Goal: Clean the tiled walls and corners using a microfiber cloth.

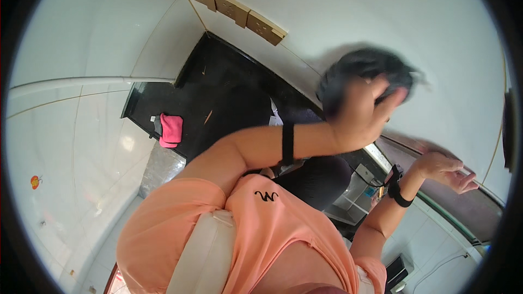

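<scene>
My left hand [363,114] is shut on a dark grey cloth [369,59], bunched up against the white tiled wall [441,61]. Both hand and cloth are blurred, and the palm hides part of the cloth. Lower and to the right, my right hand [443,169] is at the metal edge of a brownish glossy panel [470,212]. Its fingers are bent at that edge; whether they grip it is unclear. Black straps circle my left forearm and my right wrist.
A black countertop [229,90] meets the wall in a corner. On it lie a folded pink cloth [171,130] and a thin brown scrap [208,117]. Three beige socket plates [233,9] are on the wall. A dark-clothed knee [318,179] is beneath me, near a light-coloured shelf unit [349,204].
</scene>
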Demonstrator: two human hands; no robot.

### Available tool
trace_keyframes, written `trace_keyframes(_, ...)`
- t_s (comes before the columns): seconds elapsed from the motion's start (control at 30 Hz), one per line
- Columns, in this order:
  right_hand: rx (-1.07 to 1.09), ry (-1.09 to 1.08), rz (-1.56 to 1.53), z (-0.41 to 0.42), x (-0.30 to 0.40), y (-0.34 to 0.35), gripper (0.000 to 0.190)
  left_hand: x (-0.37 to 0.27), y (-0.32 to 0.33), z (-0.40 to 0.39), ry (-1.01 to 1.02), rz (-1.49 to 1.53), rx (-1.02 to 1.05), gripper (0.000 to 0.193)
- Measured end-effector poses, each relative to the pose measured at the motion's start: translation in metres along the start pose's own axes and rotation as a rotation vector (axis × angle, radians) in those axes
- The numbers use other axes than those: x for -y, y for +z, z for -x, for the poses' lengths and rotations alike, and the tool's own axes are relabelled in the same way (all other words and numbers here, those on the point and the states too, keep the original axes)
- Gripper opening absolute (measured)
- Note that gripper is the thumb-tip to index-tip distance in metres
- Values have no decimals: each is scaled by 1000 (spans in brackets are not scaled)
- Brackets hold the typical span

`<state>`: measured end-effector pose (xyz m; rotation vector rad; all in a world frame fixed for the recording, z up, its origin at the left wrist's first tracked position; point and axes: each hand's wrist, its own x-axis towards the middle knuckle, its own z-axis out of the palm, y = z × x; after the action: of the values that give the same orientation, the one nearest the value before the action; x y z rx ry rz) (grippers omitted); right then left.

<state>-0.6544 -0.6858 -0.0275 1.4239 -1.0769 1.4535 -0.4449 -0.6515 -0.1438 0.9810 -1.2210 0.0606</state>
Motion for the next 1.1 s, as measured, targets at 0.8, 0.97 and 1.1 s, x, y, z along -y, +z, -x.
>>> trace_keyframes(0.8,-87,336,154,76,86,25,73,68,-372,-216,658,-926,-158,23)
trace_keyframes(0.97,-199,1185,279,266,124,46,70,85,-436,-206,699,-1470,-30,37)
trace_keyframes(1.1,-902,2110,-497,371,121,69,66,100,-461,-209,632,-1989,88,39)
